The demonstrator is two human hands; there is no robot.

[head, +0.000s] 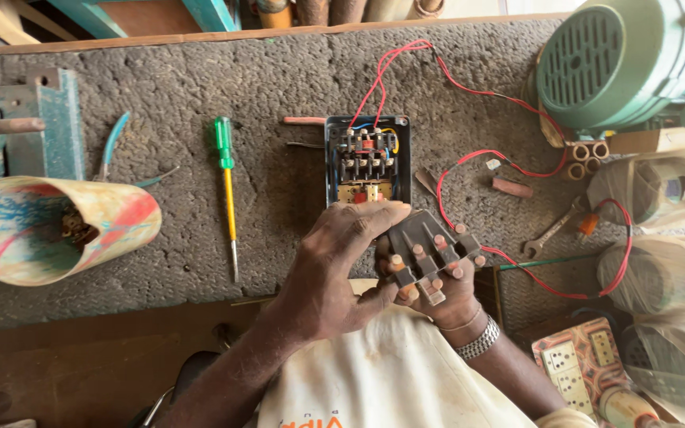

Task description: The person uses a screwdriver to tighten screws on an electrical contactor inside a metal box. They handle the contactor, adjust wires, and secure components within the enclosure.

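My left hand [334,265] and my right hand [445,297] together hold a dark grey contact block [426,250] with several copper-coloured studs, just below an open electrical starter box [366,158]. The left fingers curl over the block's top left edge. The right hand, with a metal watch band on its wrist, cups the block from beneath. Red wires [469,87] run from the box across the bench to the green motor [628,59] at the upper right.
A green-and-yellow screwdriver [227,186] lies left of the box, with teal-handled pliers [112,150] further left. A painted cone-shaped tube [49,226] lies at the left edge. A spanner [552,230], plastic-wrapped parts [663,273] and a switch plate [576,364] crowd the right.
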